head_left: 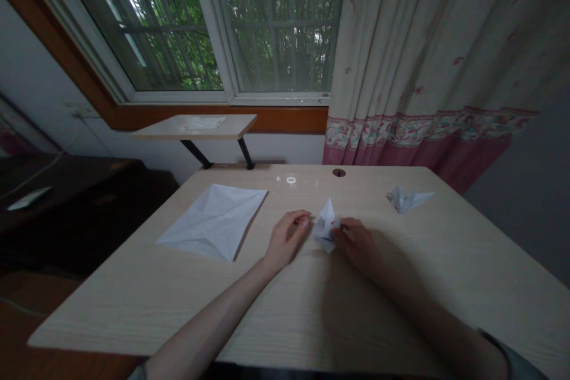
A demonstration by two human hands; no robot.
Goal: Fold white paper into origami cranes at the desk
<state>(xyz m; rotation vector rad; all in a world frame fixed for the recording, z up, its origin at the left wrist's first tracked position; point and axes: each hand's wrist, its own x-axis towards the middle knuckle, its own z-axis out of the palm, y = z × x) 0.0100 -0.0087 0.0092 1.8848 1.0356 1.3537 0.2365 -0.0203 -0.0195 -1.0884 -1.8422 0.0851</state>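
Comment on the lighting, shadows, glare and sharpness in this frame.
Head view: dim indoors, brighter greenery through the window; head view: small glare spots near the far edge of the table; head view: soft shadows around the right hand; head view: folded paper slightly soft, its finer creases hard to read.

Support: pale wood-grain table with rounded corners (276, 320). Far edge, left: small raised pale board shelf (244, 122) stands on slanted black legs (196, 154); flat white paper (202, 123) lies on its top. Far edge, right of centre: dark round inset disc (339, 173). Left half of tabletop: creased square white paper sheet (214, 225), spread out. Right far area: pointed folded white paper form (405, 200), resting alone. Near middle: small peaked white paper piece (327, 219); contact with tabletop indeterminate.
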